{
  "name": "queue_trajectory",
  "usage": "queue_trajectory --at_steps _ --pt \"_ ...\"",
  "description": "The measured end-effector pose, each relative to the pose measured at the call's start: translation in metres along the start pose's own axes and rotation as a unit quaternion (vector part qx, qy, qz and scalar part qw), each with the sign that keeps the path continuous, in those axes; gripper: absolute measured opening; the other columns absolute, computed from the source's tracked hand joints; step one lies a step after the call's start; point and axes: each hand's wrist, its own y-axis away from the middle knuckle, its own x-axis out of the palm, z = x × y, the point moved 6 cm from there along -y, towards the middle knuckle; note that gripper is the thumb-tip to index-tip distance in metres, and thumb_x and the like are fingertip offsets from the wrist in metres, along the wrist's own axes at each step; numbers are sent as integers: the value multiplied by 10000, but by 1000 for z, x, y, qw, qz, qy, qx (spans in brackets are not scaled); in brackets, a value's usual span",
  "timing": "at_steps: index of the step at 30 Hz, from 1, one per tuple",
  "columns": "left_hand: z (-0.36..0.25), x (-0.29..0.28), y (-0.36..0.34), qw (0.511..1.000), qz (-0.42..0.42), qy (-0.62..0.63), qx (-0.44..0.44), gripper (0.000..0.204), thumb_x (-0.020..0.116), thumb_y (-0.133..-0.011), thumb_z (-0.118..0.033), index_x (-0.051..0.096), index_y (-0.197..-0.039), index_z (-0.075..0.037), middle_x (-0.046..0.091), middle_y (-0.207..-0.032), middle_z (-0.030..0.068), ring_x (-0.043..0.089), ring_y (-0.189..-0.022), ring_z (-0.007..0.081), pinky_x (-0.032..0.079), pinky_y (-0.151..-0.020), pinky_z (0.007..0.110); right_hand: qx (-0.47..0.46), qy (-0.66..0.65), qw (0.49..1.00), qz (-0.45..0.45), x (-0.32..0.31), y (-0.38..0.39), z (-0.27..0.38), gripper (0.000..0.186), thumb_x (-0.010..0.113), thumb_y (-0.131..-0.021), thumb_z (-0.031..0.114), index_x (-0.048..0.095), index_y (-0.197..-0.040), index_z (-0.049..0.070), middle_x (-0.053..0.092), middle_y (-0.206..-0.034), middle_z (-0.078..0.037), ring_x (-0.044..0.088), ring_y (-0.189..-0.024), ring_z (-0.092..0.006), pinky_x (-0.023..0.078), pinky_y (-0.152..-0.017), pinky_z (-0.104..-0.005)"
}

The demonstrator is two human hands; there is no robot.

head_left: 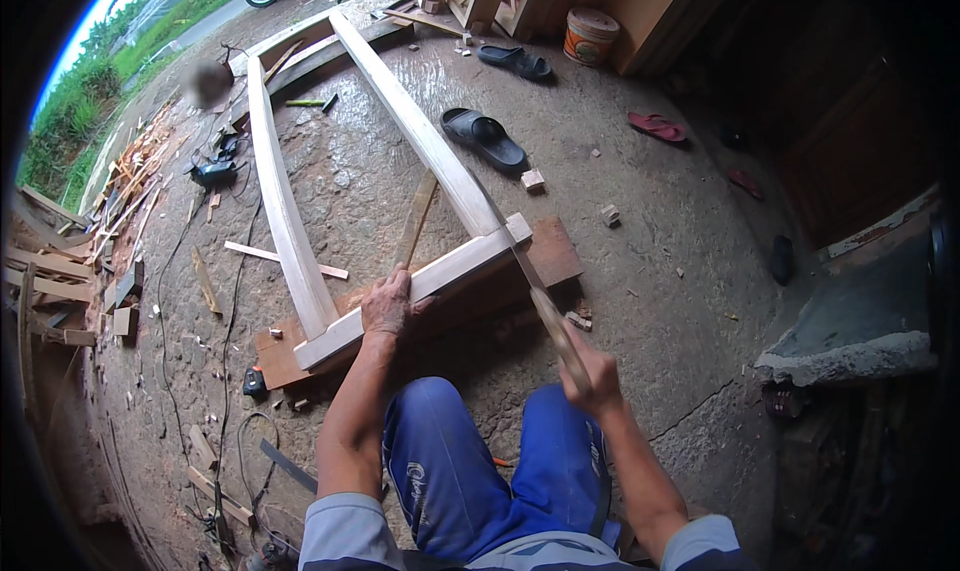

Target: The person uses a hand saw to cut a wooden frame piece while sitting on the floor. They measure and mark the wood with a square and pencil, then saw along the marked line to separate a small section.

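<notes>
Hands work at the near end of a pale wooden frame (400, 186) lying on the concrete floor (650, 271). Left hand (388, 304) presses flat and open on the frame's end rail. Right hand (592, 376) grips a saw (535, 296), its blade meeting the frame's right corner.

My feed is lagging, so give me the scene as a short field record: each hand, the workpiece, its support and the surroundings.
left hand: pressed flat on the near crosspiece of the wooden frame
right hand: fingers closed on the handsaw, blade at the frame's near right corner
support: brown board under that corner
surroundings: wet concrete floor, black sandal, wood offcuts
</notes>
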Motion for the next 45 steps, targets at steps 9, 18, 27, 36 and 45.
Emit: queue_trajectory --at_steps 9,18,27,36,45 --pt "-26 14 -12 999 11 -22 26 749 785 -745 -620 577 -1272 -130 567 -1492 37 602 -1250 328 525 -985 474 -62 74 993 -62 17 -34 -28 553 612 -757 7 599 -1306 -63 700 -1129 -298 726 -781 -426 610 -672 -417" --pt "2 3 0 999 -17 -40 8 679 788 -745 -615 580 -1182 -138 691 -1198 90 666 -1114 317 526 -865 482 35 41 999 8 -61 117 39 595 616 -749 -4 596 -1340 -68 686 -1224 -286 759 -727 -347 605 -615 -390" --pt "-11 7 -10 1000 15 -9 3 692 756 -767 -647 579 -1200 -137 538 -1517 15 618 -1190 352 531 -948 488 146 -12 989 2 63 -131 -21 630 643 -797 105 535 -1416 58 708 -986 -286 686 -878 -486 571 -789 -560" --pt "5 11 6 999 10 -30 10 715 778 -739 -632 590 -1218 -135 554 -1499 11 620 -1195 322 543 -917 493 53 34 998 24 -70 99 72 560 625 -750 -35 595 -1304 -114 707 -1148 -300 764 -801 -382 619 -640 -407" --pt "2 5 -4 1000 11 10 -4 658 752 -781 -622 583 -1179 -126 564 -1472 48 619 -1183 347 521 -941 495 55 -59 997 -5 45 -74 -29 639 644 -797 74 542 -1427 44 710 -1034 -257 695 -794 -466 588 -711 -493"
